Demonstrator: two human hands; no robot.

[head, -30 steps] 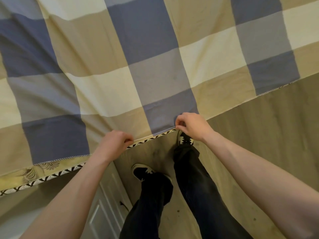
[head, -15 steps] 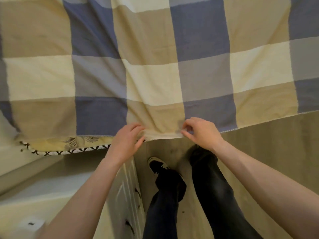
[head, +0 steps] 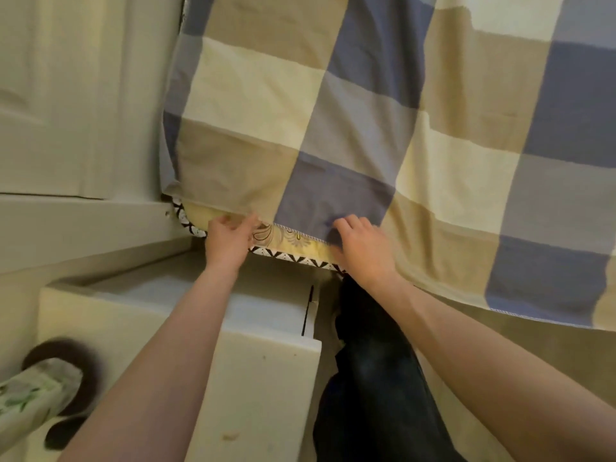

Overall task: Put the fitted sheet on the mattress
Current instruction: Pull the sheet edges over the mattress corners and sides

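Moved along edge to mattress (head: 290, 240) corner; left hand (head: 229, 243) pinches fitted sheet (head: 300, 128) hem; right hand (head: 364, 250) grips it too.

My left hand (head: 229, 243) pinches the hem of the checked sheet (head: 333, 111) near the corner of the mattress (head: 286, 238), whose yellow patterned side and black-and-white trim show bare below the hem. My right hand (head: 365, 251) grips the same hem nearby, fingers curled on a blue square. Further right the sheet hangs loose above the floor (head: 550, 361). A white cabinet (head: 266, 361) stands under my left arm, beside my dark trousers (head: 373, 378).
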